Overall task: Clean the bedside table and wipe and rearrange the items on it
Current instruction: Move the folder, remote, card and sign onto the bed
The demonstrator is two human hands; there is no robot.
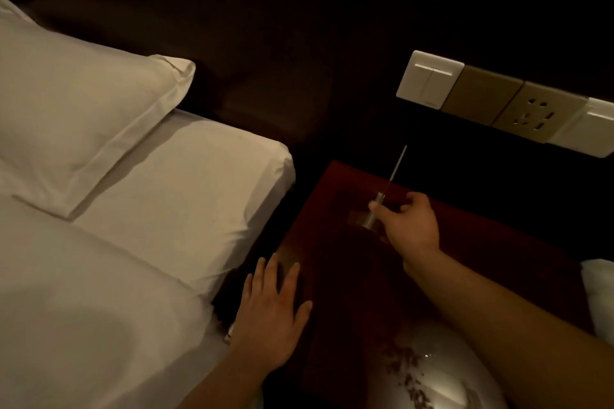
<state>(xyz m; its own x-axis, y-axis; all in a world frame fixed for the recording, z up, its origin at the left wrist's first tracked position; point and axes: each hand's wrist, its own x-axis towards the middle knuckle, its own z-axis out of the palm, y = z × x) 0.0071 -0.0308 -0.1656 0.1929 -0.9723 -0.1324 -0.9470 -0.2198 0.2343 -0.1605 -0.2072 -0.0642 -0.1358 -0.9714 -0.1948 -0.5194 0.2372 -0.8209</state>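
The dark reddish bedside table (335, 183) stands between the bed and the wall, dimly lit. My right hand (410, 224) is over the middle of the table, closed on a slim silver object with a thin rod (395, 173) pointing up toward the wall. What the object is I cannot tell. My left hand (270, 309) lies flat with fingers spread on the table's near left corner, on a dark thing that I cannot identify. A small pale item (230, 334) peeks out beside the left wrist.
The bed with a white sheet (166, 192) and pillow (76, 109) fills the left. A row of wall switches (428, 80) and a socket (535, 113) sits above the table. A shiny rounded surface (428, 372) is at bottom centre; a white cloth edge (598, 292) at right.
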